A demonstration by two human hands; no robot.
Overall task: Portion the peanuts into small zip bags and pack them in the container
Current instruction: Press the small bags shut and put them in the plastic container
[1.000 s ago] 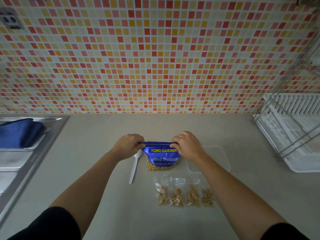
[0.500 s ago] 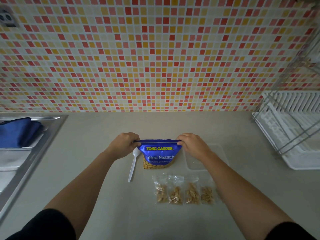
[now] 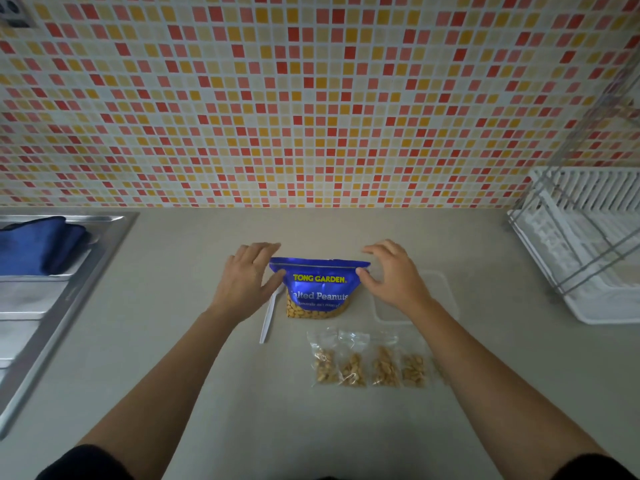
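While glossy blue pouch (image 3: pixel 318 282) stands, left hand (image 3: pixel 247 282) and right hand (image 3: pixel 394 278) flank it; released.

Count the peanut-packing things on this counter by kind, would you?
Small clear plastic zip bags of peanuts: 4 plainly seen
Blue foil peanut pouch: 1
White plastic spoon: 1
Clear rectangular plastic container: 1
Total: 7

We have one head-worn view, looking forward and down, close over the bench (image 3: pixel 311 427) toward the tiled wall (image 3: pixel 311 98).
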